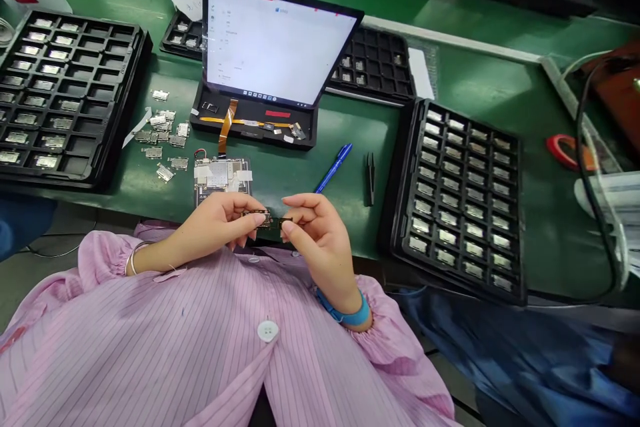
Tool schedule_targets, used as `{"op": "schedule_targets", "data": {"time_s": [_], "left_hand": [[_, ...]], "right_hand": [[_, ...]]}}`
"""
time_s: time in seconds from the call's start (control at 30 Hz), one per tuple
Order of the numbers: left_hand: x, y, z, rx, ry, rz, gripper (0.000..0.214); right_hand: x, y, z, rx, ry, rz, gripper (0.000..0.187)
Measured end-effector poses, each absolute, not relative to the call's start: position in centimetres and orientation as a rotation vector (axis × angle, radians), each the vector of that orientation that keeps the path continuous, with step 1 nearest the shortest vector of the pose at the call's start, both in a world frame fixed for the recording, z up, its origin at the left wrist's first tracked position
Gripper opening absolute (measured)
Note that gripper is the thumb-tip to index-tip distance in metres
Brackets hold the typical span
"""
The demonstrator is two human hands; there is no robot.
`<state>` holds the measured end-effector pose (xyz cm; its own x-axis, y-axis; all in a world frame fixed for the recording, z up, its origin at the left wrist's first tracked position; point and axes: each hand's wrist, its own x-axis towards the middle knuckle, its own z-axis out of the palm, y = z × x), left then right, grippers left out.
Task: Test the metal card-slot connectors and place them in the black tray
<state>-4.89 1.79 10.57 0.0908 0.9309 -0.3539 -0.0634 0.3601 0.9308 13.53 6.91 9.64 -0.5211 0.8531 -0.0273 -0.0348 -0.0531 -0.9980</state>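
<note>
Both my hands meet at the table's near edge, pinching one small dark component between them. My left hand grips its left end with curled fingers. My right hand pinches its right end with thumb and forefinger. Just beyond my left hand lies a circuit board with white tape, linked by an orange flex cable to a black fixture that holds a lit tablet screen.
A black tray of metal parts stands at the left, another tray at the right, two more behind the screen. Loose metal parts lie on the green mat. A blue pen and black tweezers lie right of the board.
</note>
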Motion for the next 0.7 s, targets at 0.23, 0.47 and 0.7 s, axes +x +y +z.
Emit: {"op": "schedule_targets", "data": {"time_s": [0.23, 0.47, 0.7], "left_hand": [[-4.95, 1.59, 10.53, 0.999, 1.265, 0.905, 0.014], [-5.12, 1.52, 10.11, 0.991, 1.262, 0.918, 0.018], [-5.14, 1.47, 10.31, 1.046, 1.300, 0.898, 0.020]], "right_hand": [[13.38, 6.86, 9.53, -0.916, -1.541, 1.649, 0.025], [13.24, 6.61, 9.70, -0.971, -1.541, 1.621, 0.024], [12.85, 6.65, 9.71, -1.010, -1.564, 1.648, 0.024]]}}
